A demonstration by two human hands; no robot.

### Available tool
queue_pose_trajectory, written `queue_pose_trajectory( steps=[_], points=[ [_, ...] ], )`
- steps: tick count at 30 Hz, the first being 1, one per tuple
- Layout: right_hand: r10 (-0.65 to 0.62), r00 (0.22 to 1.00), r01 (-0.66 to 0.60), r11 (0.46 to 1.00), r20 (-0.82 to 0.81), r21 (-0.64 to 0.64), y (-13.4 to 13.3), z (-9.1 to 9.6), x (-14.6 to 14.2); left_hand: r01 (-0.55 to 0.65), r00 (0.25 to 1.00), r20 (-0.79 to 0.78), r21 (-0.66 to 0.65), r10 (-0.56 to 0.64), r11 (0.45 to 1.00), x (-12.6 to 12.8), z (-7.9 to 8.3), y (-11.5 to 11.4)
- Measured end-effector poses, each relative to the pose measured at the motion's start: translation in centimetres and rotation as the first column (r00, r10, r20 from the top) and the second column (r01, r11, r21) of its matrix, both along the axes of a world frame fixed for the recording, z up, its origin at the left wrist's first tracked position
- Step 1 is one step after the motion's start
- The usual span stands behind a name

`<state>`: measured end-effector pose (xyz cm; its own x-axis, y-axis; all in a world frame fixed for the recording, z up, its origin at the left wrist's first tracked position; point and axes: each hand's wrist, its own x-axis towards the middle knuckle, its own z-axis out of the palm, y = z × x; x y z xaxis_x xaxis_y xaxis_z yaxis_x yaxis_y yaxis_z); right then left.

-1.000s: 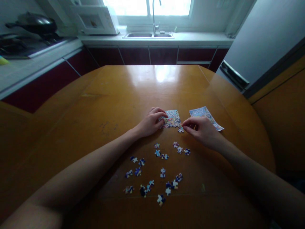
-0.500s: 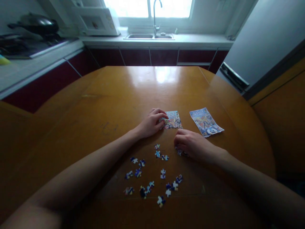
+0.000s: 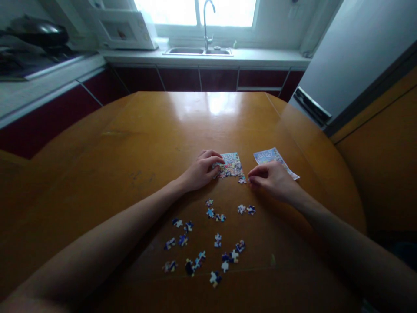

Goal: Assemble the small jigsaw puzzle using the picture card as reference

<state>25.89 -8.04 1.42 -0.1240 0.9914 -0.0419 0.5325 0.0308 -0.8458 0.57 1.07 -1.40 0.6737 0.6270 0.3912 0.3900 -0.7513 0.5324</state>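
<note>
Wooden surface carries the half-built puzzle; left hand presses its edge, gripping nothing; right hand pinches a piece at its lower right corner, likely needing careful alignment

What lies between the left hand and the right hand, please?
In the head view, the part-built puzzle lies between the left hand and the right hand; the left rests on its edge, the right touches a piece at its corner.

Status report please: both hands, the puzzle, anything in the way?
Left hand on assembled puzzle section, left edge. Right hand pinches puzzle piece at its near right corner. Loose pieces nearer, nothing blocking.
</note>
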Motion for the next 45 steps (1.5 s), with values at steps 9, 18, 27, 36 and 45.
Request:
queue_pose_trajectory(
  steps=[9,18,27,36,45],
  points=[
    [-0.004,0.996,-0.004,0.997,0.09,0.083,-0.5,-0.1,-1.5,0.004,1.0,-0.014,0.006,-0.004,1.0,0.0,0.0,0.1],
    [-0.004,1.0,0.002,0.995,0.025,0.099,-1.0,0.6,-1.8,0.0,1.0,-0.013,0.001,0.0,1.0,0.0,0.2,0.0],
    [-0.004,1.0,0.004,1.0,-0.016,-0.021,-0.4,-0.4,-1.3,0.001,1.0,-0.003,0.002,-0.001,1.0,0.0,0.2,-0.1],
    [-0.024,0.985,0.017,0.999,0.173,0.039,-0.2,-0.5,-1.6,0.0,1.0,-0.01,0.009,0.0,1.0,-0.1,0.0,0.1],
    [0.028,0.979,-0.038,0.998,0.2,0.044,-0.2,-0.7,-1.5,0.0,1.0,-0.007,0.004,0.0,1.0,-0.1,0.1,0.0]
  ],
)
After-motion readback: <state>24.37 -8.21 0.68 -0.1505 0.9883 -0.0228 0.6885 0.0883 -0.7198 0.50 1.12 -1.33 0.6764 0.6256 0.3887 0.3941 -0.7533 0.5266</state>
